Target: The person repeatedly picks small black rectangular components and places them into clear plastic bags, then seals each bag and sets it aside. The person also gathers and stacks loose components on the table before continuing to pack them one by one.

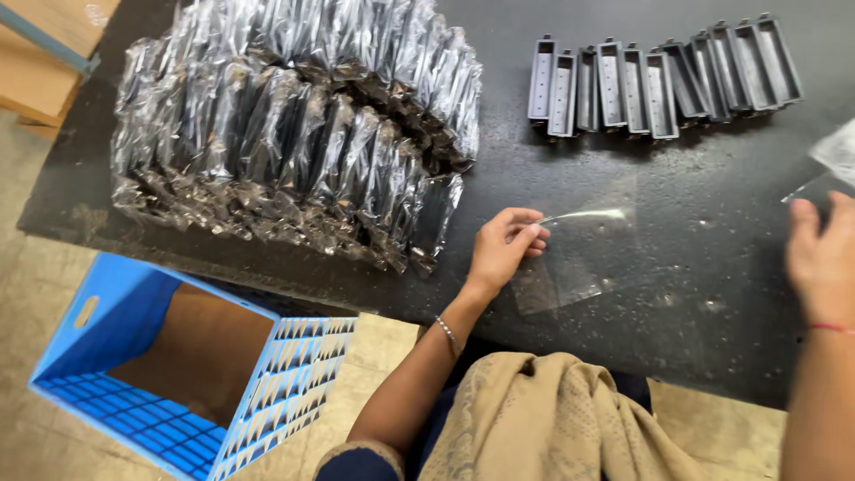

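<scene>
My left hand (504, 245) pinches the edge of a clear plastic bag (570, 258) that lies flat on the dark table (695, 294), its mouth lifted a little. My right hand (824, 258) rests at the right edge of the view, fingers curled, next to more clear plastic (833, 165); whether it grips that plastic is unclear. A row of several grey rectangular plastic parts (659, 76) stands on edge at the far right of the table. A large heap of the same dark parts wrapped in clear bags (294, 125) fills the table's left side.
A blue plastic crate (294, 383) stands on the floor at the lower left, with brown cardboard inside. A cardboard box (44, 44) sits at the top left corner. My beige scarf (543, 419) hangs over my lap below the table edge.
</scene>
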Available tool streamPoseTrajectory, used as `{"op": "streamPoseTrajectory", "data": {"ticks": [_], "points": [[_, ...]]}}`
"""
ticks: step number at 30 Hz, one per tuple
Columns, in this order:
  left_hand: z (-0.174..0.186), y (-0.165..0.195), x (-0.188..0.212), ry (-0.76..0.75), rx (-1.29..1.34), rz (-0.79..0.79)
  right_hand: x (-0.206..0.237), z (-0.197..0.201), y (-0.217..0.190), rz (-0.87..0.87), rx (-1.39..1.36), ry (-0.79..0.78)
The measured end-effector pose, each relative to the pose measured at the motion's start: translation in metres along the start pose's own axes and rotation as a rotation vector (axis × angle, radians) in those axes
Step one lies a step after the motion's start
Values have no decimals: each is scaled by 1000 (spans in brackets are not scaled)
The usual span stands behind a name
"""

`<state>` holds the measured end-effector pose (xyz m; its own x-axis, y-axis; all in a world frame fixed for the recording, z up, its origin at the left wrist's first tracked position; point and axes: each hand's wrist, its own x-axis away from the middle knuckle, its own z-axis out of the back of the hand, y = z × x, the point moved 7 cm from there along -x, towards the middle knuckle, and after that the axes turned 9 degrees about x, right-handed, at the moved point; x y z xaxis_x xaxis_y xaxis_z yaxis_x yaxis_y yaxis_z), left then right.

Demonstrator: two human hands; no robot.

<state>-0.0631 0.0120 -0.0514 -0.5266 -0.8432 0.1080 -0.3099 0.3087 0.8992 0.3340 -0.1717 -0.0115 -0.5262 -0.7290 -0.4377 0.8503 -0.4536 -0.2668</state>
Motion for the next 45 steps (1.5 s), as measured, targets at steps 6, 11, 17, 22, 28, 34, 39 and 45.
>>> {"op": "streamPoseTrajectory", "data": {"ticks": [6, 11, 17, 22, 28, 34, 39, 45], "points": [[13, -5, 7, 11, 34, 98, 38, -20, -133, -165, -764, -468], [13, 2, 18, -2, 30, 163, 50, -32, -184, -400, -1160, -583], [-15, 70, 45, -21, -344, -269, 34, 21, -220, -213, -892, -467], [-67, 123, 69, -35, -693, -600, 31, 77, -279, 248, -483, -425], [-68, 116, 62, 12, -479, -434, 37, 85, -282, 190, -483, -319], [-52, 97, 61, 45, -322, -324, 53, 56, -250, -85, -633, -379], [-46, 95, 63, 41, -385, -317, 68, 41, -249, -163, -671, -381], [-48, 88, 59, 31, -523, -326, 75, 20, -256, -137, -689, -329]]}}
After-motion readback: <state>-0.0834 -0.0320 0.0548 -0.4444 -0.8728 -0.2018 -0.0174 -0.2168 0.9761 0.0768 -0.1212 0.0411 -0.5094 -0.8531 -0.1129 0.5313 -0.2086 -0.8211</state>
